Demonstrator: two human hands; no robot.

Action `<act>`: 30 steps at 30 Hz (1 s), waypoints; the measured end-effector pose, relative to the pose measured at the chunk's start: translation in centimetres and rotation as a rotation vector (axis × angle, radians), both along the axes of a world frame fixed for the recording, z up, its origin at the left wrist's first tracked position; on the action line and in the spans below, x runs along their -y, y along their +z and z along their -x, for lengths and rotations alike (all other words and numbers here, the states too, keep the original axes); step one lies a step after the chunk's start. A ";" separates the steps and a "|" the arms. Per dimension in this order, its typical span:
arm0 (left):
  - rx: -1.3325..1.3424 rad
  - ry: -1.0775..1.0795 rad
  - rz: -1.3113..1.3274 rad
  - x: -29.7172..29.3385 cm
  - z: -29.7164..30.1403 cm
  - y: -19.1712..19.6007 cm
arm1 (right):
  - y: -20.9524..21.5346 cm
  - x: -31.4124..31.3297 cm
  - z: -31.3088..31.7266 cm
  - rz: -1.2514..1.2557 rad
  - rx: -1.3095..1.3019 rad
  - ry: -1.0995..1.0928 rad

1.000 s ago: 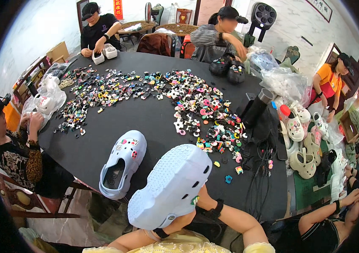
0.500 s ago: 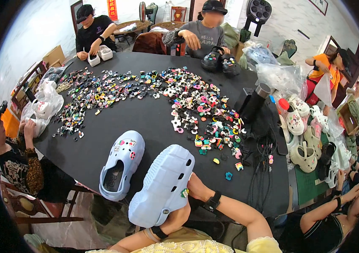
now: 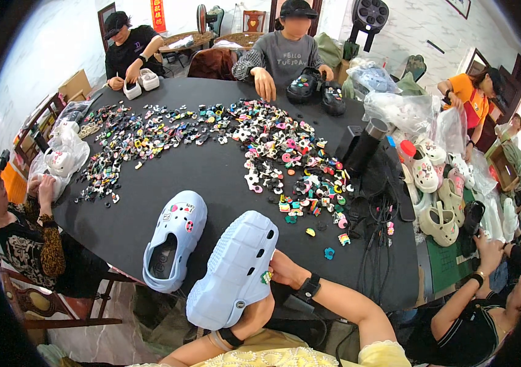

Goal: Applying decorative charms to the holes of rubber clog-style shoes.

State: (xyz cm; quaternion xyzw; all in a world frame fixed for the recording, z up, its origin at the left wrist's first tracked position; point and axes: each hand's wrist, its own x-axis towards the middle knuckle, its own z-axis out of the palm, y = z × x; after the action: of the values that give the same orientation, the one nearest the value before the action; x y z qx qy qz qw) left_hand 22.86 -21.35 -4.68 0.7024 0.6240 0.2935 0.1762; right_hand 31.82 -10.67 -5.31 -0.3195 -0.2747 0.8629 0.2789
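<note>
A light-blue clog (image 3: 231, 269) is held tilted above the near table edge, its ridged sole turned to the left. My left hand (image 3: 256, 315) is closed around its heel end from below, most of the fingers hidden behind the shoe. At the upper's right side, my right hand (image 3: 286, 269) grips the clog, fingertips out of sight behind it. Beside that hand a green and yellow charm (image 3: 266, 277) sits on the clog's side. The matching light-blue clog (image 3: 178, 238) rests upright on the table to the left, with several charms on its top.
Loose shoe charms (image 3: 272, 140) lie in a wide arc across the black table (image 3: 193, 165). A dark cylinder (image 3: 367, 144) and cables (image 3: 376, 251) stand on the right, near bagged clogs (image 3: 441, 223). Co-workers sit around the table; one reaches toward the charms.
The clog and my hands hold nearly the same pose. Across the table, a co-worker's hand has lowered toward the charms. At far right, a person's hands have moved to a black shoe.
</note>
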 end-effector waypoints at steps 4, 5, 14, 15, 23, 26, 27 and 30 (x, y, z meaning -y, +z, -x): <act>0.039 0.040 -0.084 -0.4 -0.4 -0.3 | -1.4 -0.3 -0.5 0.012 -0.127 0.093; 0.146 0.079 -0.117 -0.6 -0.7 -0.1 | -1.9 -0.3 -0.6 0.008 -0.126 0.089; 0.428 0.143 -0.009 -2.5 -0.1 -1.0 | -1.4 -0.3 1.1 0.227 0.041 -0.198; 0.415 0.143 -0.038 -2.5 -0.1 -1.2 | -1.2 -0.3 1.2 0.216 0.032 -0.196; 0.681 0.284 0.056 -3.5 2.2 4.4 | 1.6 -0.5 -2.0 -0.009 0.050 -0.033; 1.155 0.305 0.140 -3.2 3.1 7.2 | 3.9 -0.5 -3.7 -0.123 0.089 -0.003; 1.260 0.282 0.160 -3.3 3.5 7.9 | 4.4 -0.5 -4.1 -0.181 0.124 -0.020; 1.409 0.249 0.240 -3.8 4.9 8.7 | 6.1 -0.8 -5.2 -0.332 0.202 -0.072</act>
State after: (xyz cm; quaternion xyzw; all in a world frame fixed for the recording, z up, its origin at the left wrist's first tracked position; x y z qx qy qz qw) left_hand 17.95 -17.53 4.05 0.2463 0.4655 0.6236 0.5777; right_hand 37.00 -9.87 0.83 -0.3638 -0.4280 0.7588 0.3296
